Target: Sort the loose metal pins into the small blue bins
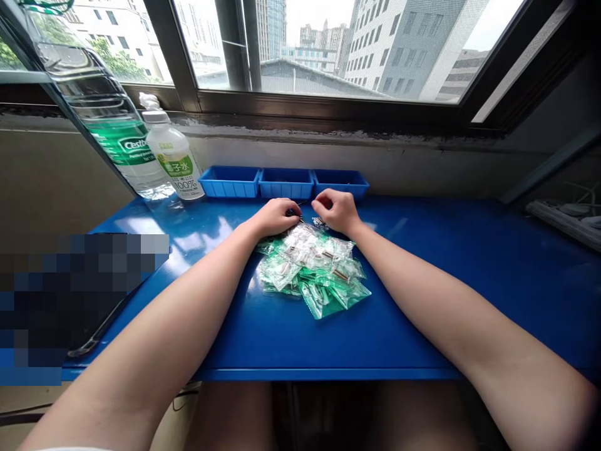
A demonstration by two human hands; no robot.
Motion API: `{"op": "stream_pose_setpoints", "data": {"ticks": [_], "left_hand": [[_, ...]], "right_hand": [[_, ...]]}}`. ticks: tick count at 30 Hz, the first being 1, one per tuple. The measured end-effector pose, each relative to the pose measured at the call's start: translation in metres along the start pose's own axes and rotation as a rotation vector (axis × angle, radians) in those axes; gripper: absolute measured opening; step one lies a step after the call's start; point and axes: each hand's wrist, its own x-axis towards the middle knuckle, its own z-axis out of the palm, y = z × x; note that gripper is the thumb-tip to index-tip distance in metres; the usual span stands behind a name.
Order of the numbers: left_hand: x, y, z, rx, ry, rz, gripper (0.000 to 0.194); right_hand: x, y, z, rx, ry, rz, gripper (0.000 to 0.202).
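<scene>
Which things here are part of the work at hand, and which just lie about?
In the work:
small green-and-clear bags near the left hand and right hand
blue bins, probably

Lying about, it seems:
large water bottle
smaller bottle

The packets (312, 269) look glossy, crinkled, thin plastic

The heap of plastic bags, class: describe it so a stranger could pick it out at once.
Start at the blue table below the window. Near its middle, just this side of the left hand and right hand, lies the heap of plastic bags. Unlike the opaque blue bins beyond it, it is crinkled, see-through and partly green.
</scene>
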Motion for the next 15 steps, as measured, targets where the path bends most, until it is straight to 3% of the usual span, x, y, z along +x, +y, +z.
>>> {"op": "stream_pose_setpoints", "data": {"ticks": [3, 5, 15], "left_hand": [[0.0, -0.001, 0.001, 0.004, 0.017, -0.009, 0.03], [0.0, -0.002, 0.001, 0.013, 0.026, -0.023, 0.033], [0.0, -0.002, 0.0, 0.004, 0.032, -0.008, 0.031]], "right_hand": [[-0.003, -0.004, 0.003, -0.033, -0.216, -0.165, 0.015], [-0.002, -0.001, 0.004, -0.038, -0.288, -0.209, 0.017], [0.003, 0.008, 0.008, -0.013, -0.316, -0.229, 0.013]]}}
